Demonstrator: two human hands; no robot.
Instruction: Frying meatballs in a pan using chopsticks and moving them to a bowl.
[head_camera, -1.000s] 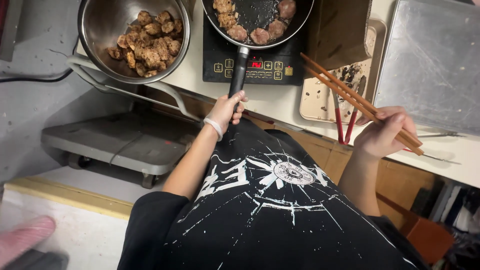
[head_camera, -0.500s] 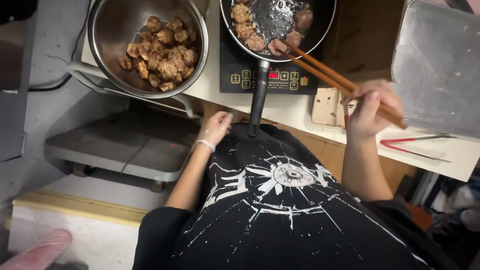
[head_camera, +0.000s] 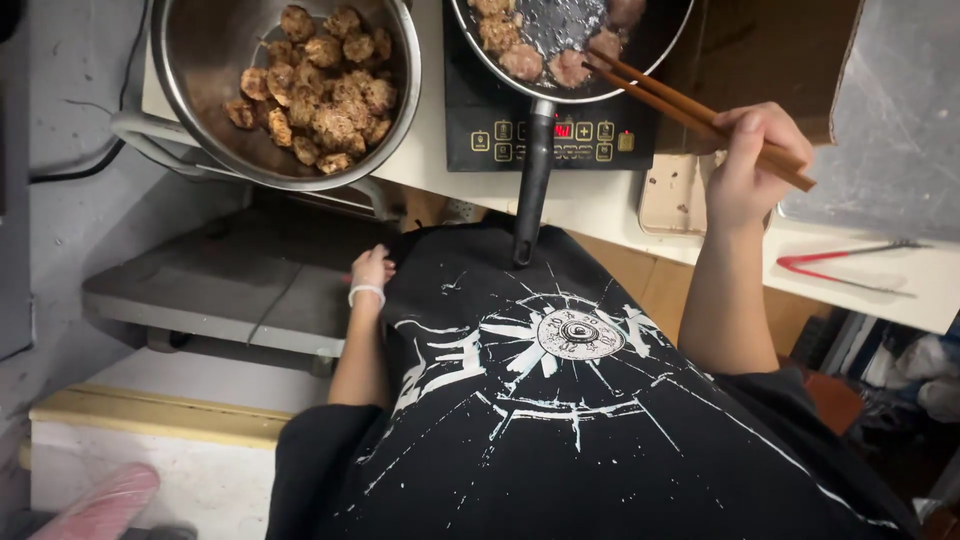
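Note:
A black frying pan (head_camera: 560, 60) sits on a black induction hob (head_camera: 550, 130) and holds several browned meatballs (head_camera: 520, 60). My right hand (head_camera: 750, 165) grips a pair of long brown chopsticks (head_camera: 680, 105), and their tips reach a meatball at the pan's near rim. The pan's handle (head_camera: 530, 190) points toward my black printed shirt. My left hand (head_camera: 370, 270) hangs at my side below the counter edge, fingers loosely curled, holding nothing.
A steel bowl (head_camera: 200, 120) of fried meatballs stands left of the hob. Red tongs (head_camera: 840, 265) lie on the white counter at the right, near a grey metal tray (head_camera: 900, 130). A low grey trolley (head_camera: 220, 290) stands below the counter.
My left hand let go of the pan handle and dropped to my side. My right hand brought the chopsticks over to the pan, their tips now among the meatballs.

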